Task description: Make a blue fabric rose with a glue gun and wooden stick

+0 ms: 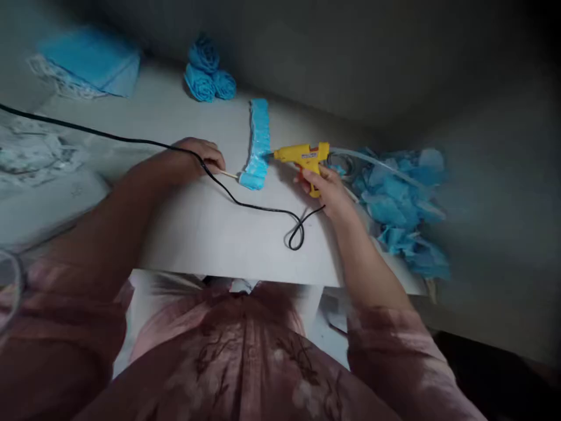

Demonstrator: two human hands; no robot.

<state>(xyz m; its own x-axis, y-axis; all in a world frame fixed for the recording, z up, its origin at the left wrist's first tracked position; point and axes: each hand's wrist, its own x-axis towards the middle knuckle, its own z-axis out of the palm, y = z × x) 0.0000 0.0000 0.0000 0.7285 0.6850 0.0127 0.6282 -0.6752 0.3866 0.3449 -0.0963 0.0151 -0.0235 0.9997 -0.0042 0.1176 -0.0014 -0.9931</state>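
My right hand (329,186) is wrapped round the handle of a yellow hot glue gun (295,153), its nozzle pointing left. The nozzle tip meets the edge of a pleated blue strip (260,134), which lies lengthwise on the white table. A long translucent glue stick (381,162) sticks out of the gun's back. In my left hand (199,155) is a thin wooden stick (229,174), pinched between the fingers. Its far end touches the lower end of the blue strip.
Three rolled blue flowers (201,85) sit at the back of the table (210,245). Folded blue sheets (94,64) lie back left, and crumpled blue scraps (394,199) are heaped on the right. A black cord (258,207) loops across the front and over my left wrist.
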